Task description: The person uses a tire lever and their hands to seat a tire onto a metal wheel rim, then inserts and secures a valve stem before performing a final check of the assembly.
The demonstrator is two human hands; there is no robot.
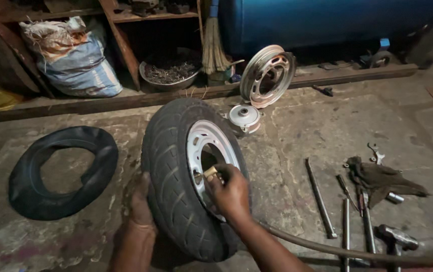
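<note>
Dim, stained concrete floor below wooden shelving and a blue tank.

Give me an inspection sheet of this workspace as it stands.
Surface: stained, cracked concrete floor.
Job's things: black scooter tyre on grey steel rim, upright; brass-tipped air hose at the rim.
Clutter: limp black inner tube, spare silver rim, silver hub, steel tyre levers, hammer, dark rag.
Grips: left hand steadies the tread; right hand pinches the hose tip.
Cables: the hose only.
Surroundings: wooden shelving, sack, metal bowl, broom, blue tank.
</note>
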